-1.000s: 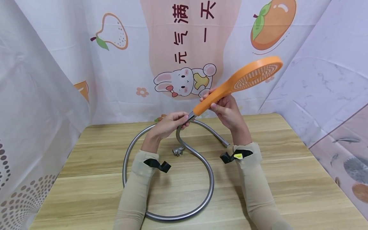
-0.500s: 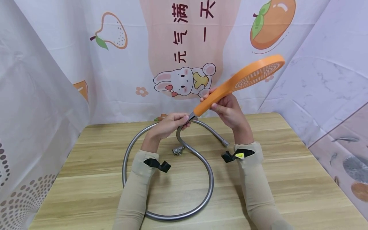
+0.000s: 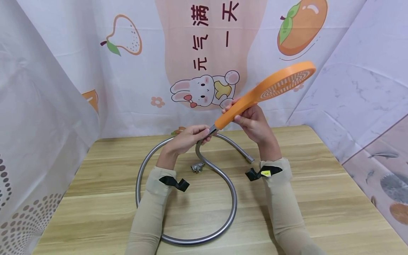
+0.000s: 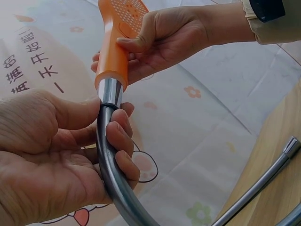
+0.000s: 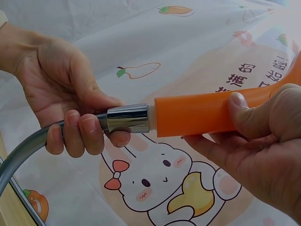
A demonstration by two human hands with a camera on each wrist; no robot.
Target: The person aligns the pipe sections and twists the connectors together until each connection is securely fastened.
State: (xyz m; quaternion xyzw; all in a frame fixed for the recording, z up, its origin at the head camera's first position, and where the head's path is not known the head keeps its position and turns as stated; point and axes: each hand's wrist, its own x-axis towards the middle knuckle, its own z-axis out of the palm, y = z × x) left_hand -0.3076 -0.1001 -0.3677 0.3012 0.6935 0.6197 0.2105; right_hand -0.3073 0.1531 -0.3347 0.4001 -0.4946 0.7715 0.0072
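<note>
An orange shower head (image 3: 283, 83) is held up above the table's far edge, its perforated face turned down and toward the right. My right hand (image 3: 255, 122) grips its handle, thumb on the near side. My left hand (image 3: 188, 138) holds the upper end of a grey metal shower hose (image 3: 234, 198), fingers curled round it just below the chrome nut (image 5: 129, 118). In the right wrist view the nut meets the handle end, with a narrow pale threaded collar showing between them. How far the nut is screwed on I cannot tell.
The hose loops over the wooden table (image 3: 105, 198), passing under my left forearm. Its free end fitting (image 3: 250, 159) lies near my right wrist. A small chrome valve fitting (image 3: 197, 167) lies inside the loop. A printed curtain (image 3: 134, 88) hangs behind the table.
The shower head and right hand have shifted very slightly to the right since a second ago. Both hands keep their hold, and the hose on the table lies almost unchanged.
</note>
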